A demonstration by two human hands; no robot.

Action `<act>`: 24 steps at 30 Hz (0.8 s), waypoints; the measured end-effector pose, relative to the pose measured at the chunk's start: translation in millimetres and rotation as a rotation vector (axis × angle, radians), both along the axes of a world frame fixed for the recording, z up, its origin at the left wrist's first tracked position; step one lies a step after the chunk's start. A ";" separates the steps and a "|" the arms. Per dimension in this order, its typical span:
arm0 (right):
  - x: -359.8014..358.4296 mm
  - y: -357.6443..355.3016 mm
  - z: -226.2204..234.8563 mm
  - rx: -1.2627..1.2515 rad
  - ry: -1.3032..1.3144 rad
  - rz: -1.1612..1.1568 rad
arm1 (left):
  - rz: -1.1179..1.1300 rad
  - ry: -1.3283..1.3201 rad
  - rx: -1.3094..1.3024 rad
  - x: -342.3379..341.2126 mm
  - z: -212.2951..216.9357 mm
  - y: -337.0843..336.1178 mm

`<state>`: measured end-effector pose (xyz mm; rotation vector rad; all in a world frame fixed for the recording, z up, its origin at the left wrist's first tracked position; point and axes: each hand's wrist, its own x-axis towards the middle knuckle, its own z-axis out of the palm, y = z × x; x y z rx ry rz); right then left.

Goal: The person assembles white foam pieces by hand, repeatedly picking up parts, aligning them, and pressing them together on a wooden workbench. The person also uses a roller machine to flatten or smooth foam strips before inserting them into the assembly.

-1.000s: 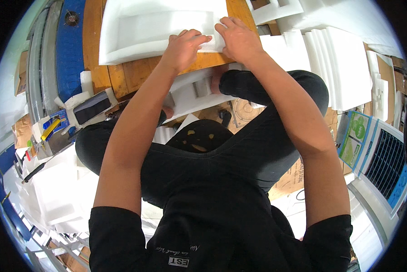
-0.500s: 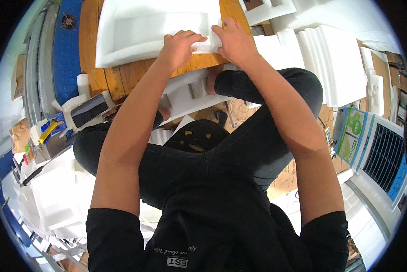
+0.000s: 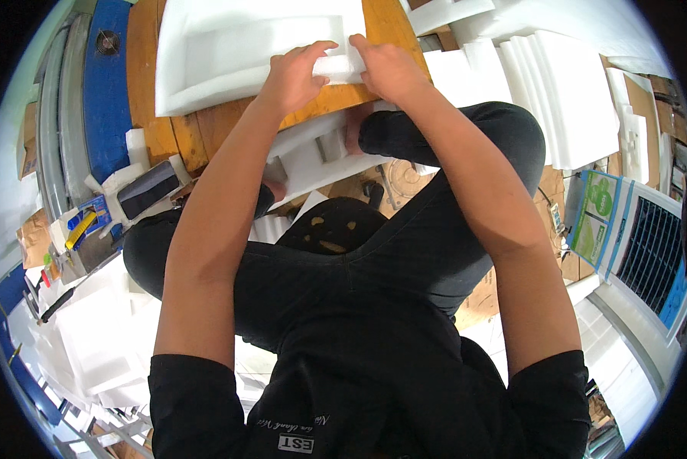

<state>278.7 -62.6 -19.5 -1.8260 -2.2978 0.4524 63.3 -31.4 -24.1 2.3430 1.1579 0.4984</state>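
Note:
A white foam tray (image 3: 206, 90) with a recessed middle and raised rims lies on the wooden table at the top of the view. My left hand (image 3: 291, 76) is at its near rim, close to the right corner, with thumb and forefinger bent around the foam edge. Just to the right, my right hand (image 3: 392, 70) pinches the same corner, its thumb and fingers on either side of the rim. A narrow gap separates the two hands. Some fingertips are hidden behind the hands and the foam.
The wooden table (image 3: 193, 138) ends just before my crossed legs. On the left lie a dark phone (image 3: 148, 188) and a yellow cutter (image 3: 82, 229). Stacked white foam sheets (image 3: 561, 99) stand at the right, above a boxy air cooler (image 3: 649, 256). A black stool (image 3: 332, 226) sits below.
Both hands have shifted their fingers on the foam rim. My left forefinger is lifted more, and my right fingers have drawn in. The whole view has moved slightly.

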 end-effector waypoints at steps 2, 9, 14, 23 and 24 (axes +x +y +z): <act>-2.8 -1.0 1.4 0.007 0.000 0.005 | -0.009 0.084 0.053 0.7 -4.3 3.9; 1.1 -4.1 4.6 0.010 0.144 0.023 | 0.045 0.343 -0.059 9.3 2.7 4.0; 20.3 10.9 -14.9 -0.038 0.919 -0.412 | 0.019 0.424 -0.165 13.9 10.7 10.4; -10.9 62.6 -63.4 -0.106 1.762 -0.991 | -0.355 0.523 0.123 -2.9 13.6 33.8; -21.0 64.5 -62.0 -0.105 1.714 -0.915 | -0.357 0.505 0.152 -6.0 9.4 35.2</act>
